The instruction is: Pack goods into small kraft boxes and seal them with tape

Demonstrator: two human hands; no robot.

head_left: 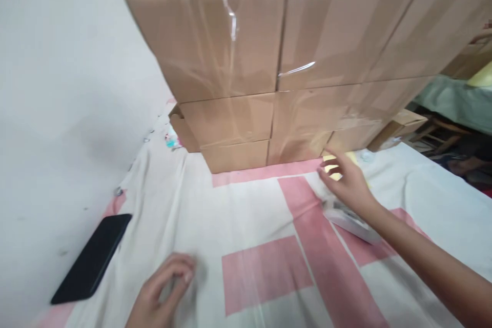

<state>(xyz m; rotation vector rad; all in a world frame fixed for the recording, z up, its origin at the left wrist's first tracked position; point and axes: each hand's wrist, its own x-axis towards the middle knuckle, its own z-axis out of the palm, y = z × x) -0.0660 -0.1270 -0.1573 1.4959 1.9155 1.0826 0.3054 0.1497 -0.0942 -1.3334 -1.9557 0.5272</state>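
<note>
My right hand [348,179] reaches forward, its thumb and fingers apart and nothing held between them. Just behind its fingers lies a yellow paper-like piece [351,157], partly covered by the hand. Under my right wrist is a white object with a grey part [355,224], blurred and partly hidden by the arm. Low in the view, my left hand [163,292] rests near the cloth with fingers curled toward the thumb, and no object shows in it. A large taped cardboard panel [230,118] stands upright in front of both hands.
A black phone-like slab [92,259] lies at the left on the pink and white cloth [246,210], beside the wall. Small cardboard boxes [397,128] stand at the panel's right and left ends. Beyond the right edge is a green-covered surface [457,100].
</note>
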